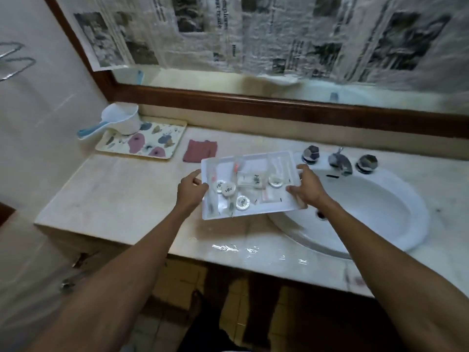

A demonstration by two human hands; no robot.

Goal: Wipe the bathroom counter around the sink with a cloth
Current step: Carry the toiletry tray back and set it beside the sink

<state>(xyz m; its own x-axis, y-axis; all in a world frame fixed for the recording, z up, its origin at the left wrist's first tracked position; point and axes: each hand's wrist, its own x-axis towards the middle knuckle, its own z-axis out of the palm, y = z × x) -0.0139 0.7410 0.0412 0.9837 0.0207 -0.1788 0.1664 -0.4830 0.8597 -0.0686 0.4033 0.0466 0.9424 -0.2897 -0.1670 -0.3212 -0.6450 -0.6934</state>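
**White tray held in both hands, cloth lying at the back of the surface**

So both hands are on a white plastic tray [274,161] full of little toiletry bits: round wrapped soaps [243,202] and some small clear sachets. The left hand [190,190] is closed around the tray's left edge, thumb on top. The right hand [308,185] is closed around the right edge the same way, fingers curled over the rim. The tray is tilted a bit and sits over the middle of the surface, with its right end overlapping the left rim of the sink [380,212]. Can't really tell whether it's lifted or still touching down at the near edge.

The cloth [200,154], a dull reddish-pink one, lies folded flat toward the back edge of the surface, just behind the tray's far left corner. Nobody's touching it.

In the back left corner there's a floral tray [142,142] with a white and blue water dipper [119,120] standing on its far left corner, handle poking out over the side. The faucet [340,162] and two knobs sit behind the sink bowl at the back edge. Near the front edge of the surface, left of the sink, there's a shiny wet or plastic-looking patch [236,248], hard to say which. The mirror [253,80] above is covered in newspaper sheets.
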